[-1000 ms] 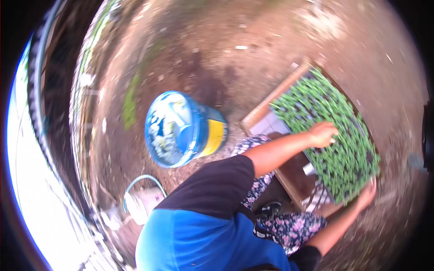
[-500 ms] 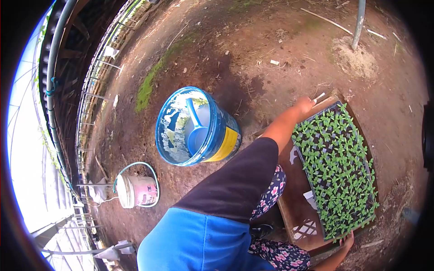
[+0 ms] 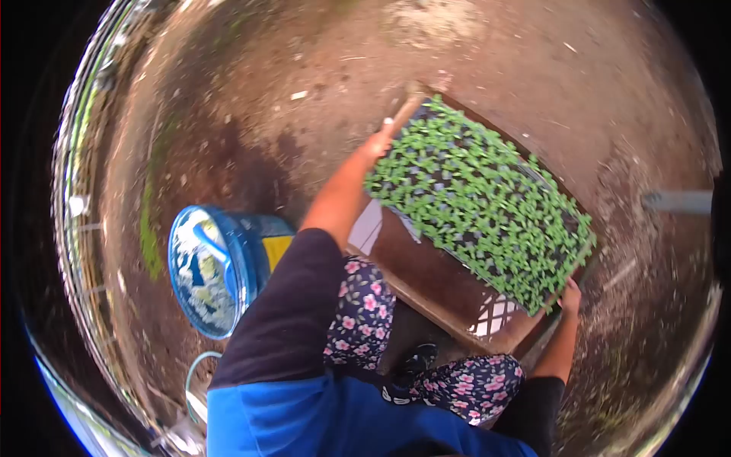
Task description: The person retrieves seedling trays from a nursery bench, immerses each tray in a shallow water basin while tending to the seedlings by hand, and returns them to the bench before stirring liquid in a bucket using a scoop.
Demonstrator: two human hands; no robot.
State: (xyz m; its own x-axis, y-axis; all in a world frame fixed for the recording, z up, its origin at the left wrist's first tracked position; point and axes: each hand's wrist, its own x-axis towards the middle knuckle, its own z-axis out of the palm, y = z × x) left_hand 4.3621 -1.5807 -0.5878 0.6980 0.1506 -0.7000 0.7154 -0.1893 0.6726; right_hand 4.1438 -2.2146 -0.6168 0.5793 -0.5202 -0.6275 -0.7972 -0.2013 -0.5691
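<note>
A seedling tray point(image 3: 480, 206), full of small green plants, lies tilted across a shallow wooden box point(image 3: 426, 263) holding dark liquid with bright reflections. My left hand point(image 3: 378, 142) is at the tray's upper left end by the box's edge, fingers closed around something whose exact part I cannot make out. At the lower right end, my right hand point(image 3: 569, 295) grips the tray's short edge, its fingers partly hidden under the rim.
A blue bucket point(image 3: 251, 236) with a blue dipper point(image 3: 213, 244) inside stands to the left. Below it is part of a small pail's hoop point(image 3: 190, 377). A grey pole point(image 3: 678, 201) is at the right. Brown soil surrounds the box.
The view has turned and shifted right, so the tray and box appear further left and more slanted. Both hands remain at the tray's two ends.
</note>
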